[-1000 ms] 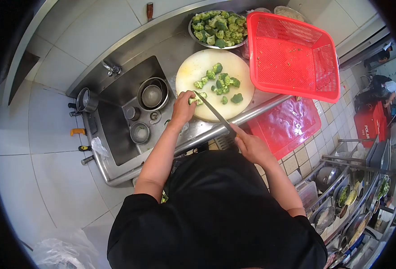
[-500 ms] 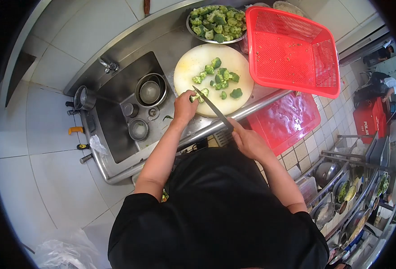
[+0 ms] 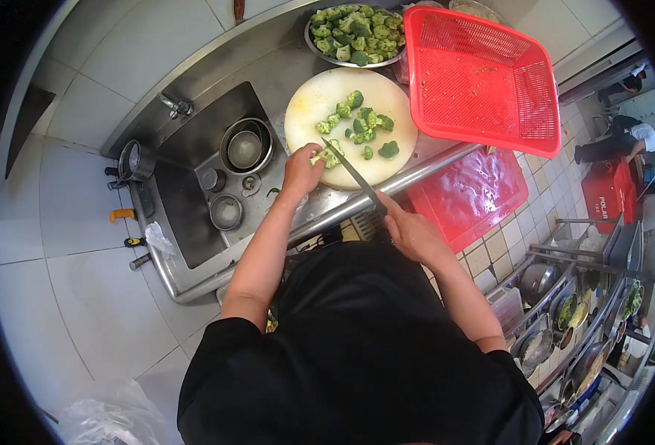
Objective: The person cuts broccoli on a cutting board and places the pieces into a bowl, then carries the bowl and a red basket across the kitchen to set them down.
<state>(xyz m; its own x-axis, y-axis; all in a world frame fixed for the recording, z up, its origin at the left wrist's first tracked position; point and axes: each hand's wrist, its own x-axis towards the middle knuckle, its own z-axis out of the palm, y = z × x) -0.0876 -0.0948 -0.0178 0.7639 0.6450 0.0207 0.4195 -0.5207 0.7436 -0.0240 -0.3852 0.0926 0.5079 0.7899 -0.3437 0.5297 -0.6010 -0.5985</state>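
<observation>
At the left edge of the round white cutting board, my left hand is closed on a broccoli piece. My right hand grips the handle of a knife, whose blade slants up and left over the board, its tip against that piece. Several cut broccoli florets lie on the middle and right of the board. Behind it stands a metal bowl heaped with more florets.
A red plastic basket sits right of the board, above a red lid-like sheet. To the left, a steel sink holds several metal bowls. Shelves with pans stand at lower right; a person bends farther back.
The knife blade and my left hand have shifted slightly at the broccoli piece, which shows a little more on the board. The whole view has moved slightly.
</observation>
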